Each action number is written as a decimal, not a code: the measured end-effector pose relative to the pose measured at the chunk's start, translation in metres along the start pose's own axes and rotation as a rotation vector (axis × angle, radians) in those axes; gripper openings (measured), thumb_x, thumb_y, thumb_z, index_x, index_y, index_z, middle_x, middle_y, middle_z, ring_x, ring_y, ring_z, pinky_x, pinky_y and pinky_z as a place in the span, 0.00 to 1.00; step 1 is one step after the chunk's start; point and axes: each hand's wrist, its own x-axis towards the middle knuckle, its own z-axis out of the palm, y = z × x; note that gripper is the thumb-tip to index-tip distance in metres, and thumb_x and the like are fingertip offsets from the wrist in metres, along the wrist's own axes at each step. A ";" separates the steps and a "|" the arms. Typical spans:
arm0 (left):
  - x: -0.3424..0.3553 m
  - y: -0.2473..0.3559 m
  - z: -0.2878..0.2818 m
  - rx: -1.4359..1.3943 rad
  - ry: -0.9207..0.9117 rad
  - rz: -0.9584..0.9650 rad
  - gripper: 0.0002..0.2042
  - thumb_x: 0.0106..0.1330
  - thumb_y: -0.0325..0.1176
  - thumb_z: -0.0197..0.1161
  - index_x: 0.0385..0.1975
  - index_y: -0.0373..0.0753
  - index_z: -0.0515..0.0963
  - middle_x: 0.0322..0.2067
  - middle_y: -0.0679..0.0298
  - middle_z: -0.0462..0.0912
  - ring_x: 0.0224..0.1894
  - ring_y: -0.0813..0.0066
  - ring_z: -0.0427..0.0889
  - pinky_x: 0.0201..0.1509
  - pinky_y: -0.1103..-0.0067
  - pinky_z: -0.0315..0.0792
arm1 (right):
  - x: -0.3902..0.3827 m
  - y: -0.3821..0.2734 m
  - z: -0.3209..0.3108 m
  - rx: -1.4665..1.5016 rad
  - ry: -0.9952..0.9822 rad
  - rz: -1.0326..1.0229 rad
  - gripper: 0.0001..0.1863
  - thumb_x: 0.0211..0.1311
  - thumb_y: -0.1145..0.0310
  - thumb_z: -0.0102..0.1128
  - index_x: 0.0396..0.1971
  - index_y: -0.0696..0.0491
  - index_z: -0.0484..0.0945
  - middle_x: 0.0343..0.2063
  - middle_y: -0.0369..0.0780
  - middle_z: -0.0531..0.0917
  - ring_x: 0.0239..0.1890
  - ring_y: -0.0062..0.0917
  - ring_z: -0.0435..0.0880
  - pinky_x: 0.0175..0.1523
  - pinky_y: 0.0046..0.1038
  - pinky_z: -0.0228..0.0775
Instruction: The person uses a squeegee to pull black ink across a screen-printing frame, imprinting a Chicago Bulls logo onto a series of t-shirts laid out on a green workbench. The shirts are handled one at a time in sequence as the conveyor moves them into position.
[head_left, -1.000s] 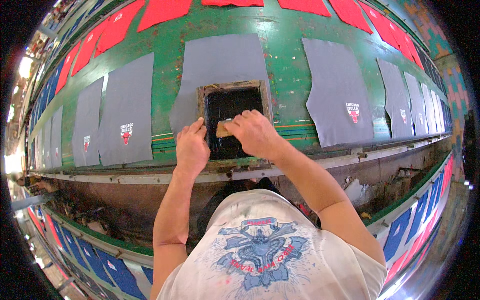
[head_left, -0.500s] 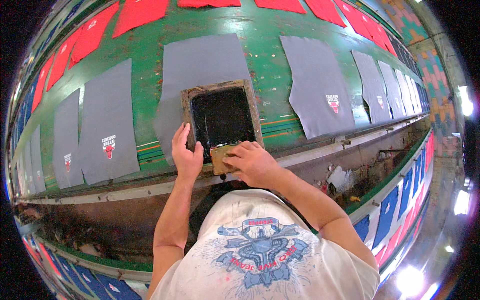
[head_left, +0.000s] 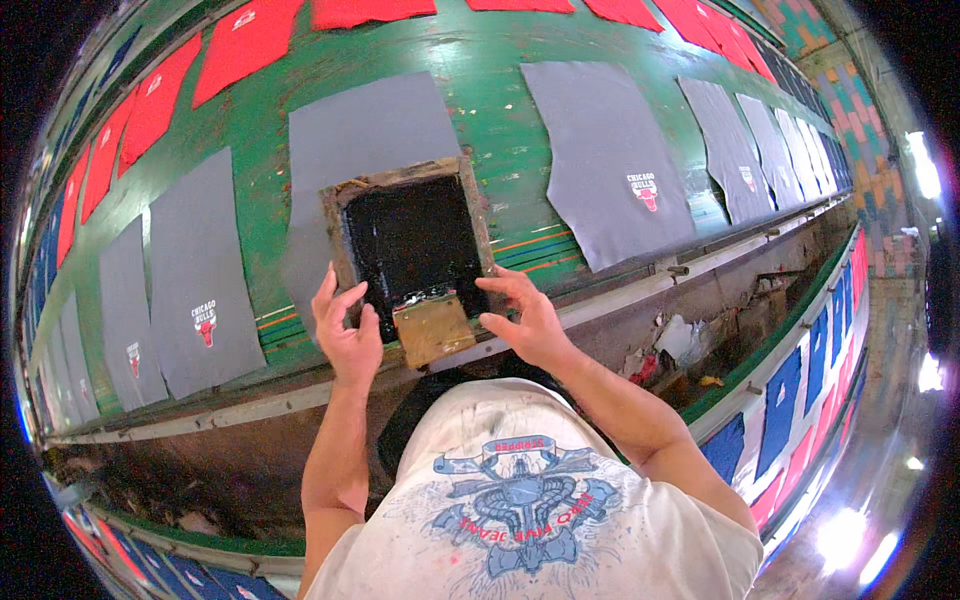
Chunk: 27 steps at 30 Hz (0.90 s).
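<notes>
A wooden-rimmed screen frame (head_left: pixel 467 200) with black ink inside lies on a grey fabric panel (head_left: pixel 360 120). A flat tan squeegee (head_left: pixel 435 332) rests across its near end, released from my fingers. My left hand (head_left: pixel 345 320) is at the frame's left side, fingertips touching it, fingers and thumb apart. My right hand (head_left: pixel 525 318) touches the right side with fingers spread, its thumb standing apart beside the squeegee.
The long green table (head_left: pixel 510 150) carries grey panels (head_left: pixel 615 150) with small white-and-red prints, and red panels (head_left: pixel 245 50) farther back. A metal rail (head_left: pixel 660 275) runs along the near edge. Behind me another rack holds blue and red panels (head_left: pixel 775 410).
My right hand has let go of the squeegee, which now lies at the frame's near end, and moved to the right side. The frame appears farther left as the view shifted.
</notes>
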 end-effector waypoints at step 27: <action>-0.038 0.254 0.390 -0.170 0.013 0.109 0.15 0.61 0.15 0.70 0.44 0.41 0.88 0.76 0.38 0.70 0.76 0.44 0.74 0.77 0.61 0.70 | -0.023 0.184 -0.409 0.302 0.251 -0.108 0.20 0.72 0.69 0.73 0.60 0.60 0.87 0.78 0.49 0.73 0.77 0.34 0.73 0.79 0.39 0.66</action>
